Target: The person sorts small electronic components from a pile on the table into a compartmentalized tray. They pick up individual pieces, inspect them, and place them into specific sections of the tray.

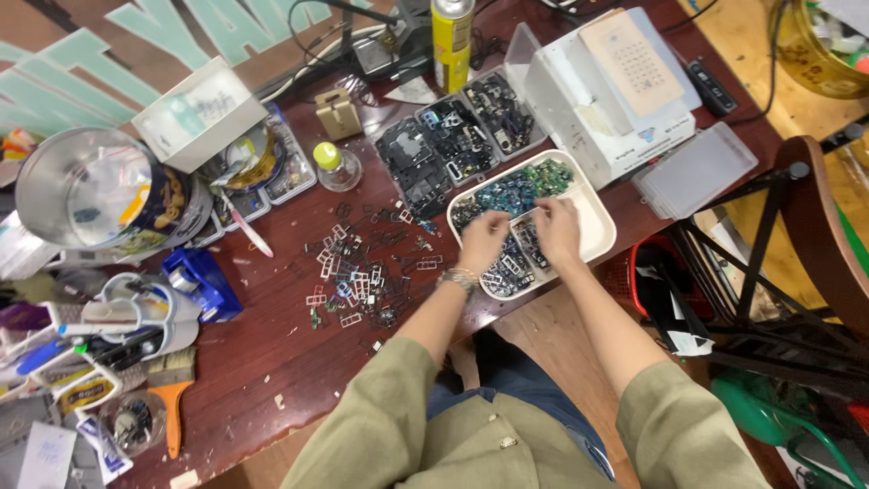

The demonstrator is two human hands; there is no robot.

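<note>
Sorting small parts in a white tray

Both hands are down in a white tray (597, 237) at the near edge of a dark wooden table (272, 353). The left hand (482, 240) rests on a heap of tiny metal frames (509, 272), fingers curled; what it pinches, if anything, is too small to tell. The right hand (558, 231) sits just beside it, fingertips drawn together over the same heap, contents likewise unclear. Small green and blue parts (529, 186) fill the tray's far end. Loose frames (353, 272) lie scattered on the table left of the tray. Behind it stand 3 clear trays of dark parts (453, 140) and a white box (615, 100).
</note>
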